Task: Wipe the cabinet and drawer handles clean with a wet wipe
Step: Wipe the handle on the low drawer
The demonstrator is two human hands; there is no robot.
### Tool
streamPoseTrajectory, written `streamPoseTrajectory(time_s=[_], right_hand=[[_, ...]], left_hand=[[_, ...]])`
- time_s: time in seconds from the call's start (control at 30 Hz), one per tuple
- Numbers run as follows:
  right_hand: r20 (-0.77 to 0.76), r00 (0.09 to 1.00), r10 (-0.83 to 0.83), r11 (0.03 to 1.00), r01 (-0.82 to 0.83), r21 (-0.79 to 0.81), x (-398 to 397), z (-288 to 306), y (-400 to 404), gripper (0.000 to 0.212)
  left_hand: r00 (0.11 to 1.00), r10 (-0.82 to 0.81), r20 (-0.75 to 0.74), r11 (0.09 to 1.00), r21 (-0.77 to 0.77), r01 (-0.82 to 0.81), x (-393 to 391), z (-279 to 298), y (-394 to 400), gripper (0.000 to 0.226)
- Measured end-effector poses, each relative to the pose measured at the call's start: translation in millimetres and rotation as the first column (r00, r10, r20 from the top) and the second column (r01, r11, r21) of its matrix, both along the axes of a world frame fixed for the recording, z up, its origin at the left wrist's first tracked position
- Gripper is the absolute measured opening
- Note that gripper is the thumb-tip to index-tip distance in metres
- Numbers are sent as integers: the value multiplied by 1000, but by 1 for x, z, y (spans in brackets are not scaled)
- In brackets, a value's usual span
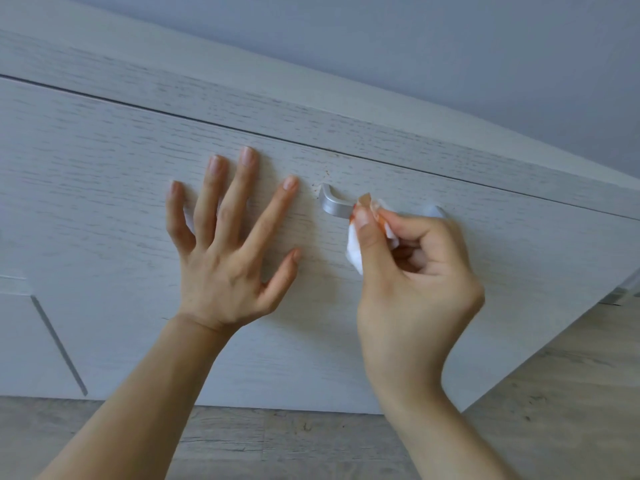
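A silver metal handle is mounted on a pale grey wood-grain drawer front. My right hand pinches a white wet wipe stained orange and holds it against the middle of the handle, hiding the handle's middle; its right end shows past the fingers. My left hand lies flat with fingers spread on the drawer front, just left of the handle. Small brownish specks mark the wood beside the handle's left end.
The cabinet's top panel runs above the drawer, under a grey wall. A second front panel with a slim edge strip sits at lower left. Grey wood-look flooring lies below, and a metal part shows at the right edge.
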State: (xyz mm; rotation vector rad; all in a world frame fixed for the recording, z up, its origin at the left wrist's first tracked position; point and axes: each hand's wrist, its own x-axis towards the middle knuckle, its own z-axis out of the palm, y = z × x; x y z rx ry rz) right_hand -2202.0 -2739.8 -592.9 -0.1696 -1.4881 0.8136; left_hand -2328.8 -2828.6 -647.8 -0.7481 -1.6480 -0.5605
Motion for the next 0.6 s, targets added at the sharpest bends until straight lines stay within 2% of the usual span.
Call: streamPoseTrajectory(time_s=[0.13,0.27,0.43,0.6], right_hand=[[-22,1000,-18,999,17,-39,2,2,5,8],[42,998,-47,995,43,89,0,6,1,8],[17,1000,-16,1000,16,-10,9,9,11,9],[75,995,-72,991,62,121,0,8,-3,8]], left_hand=[[1000,-23,3,1000,0,23,0,0,-1,62],[999,-42,2,999,20,41,0,1,0,62],[998,-60,11,998,15,60,2,3,-3,61],[998,-51,31,999,6,51,4,4,-4,61]])
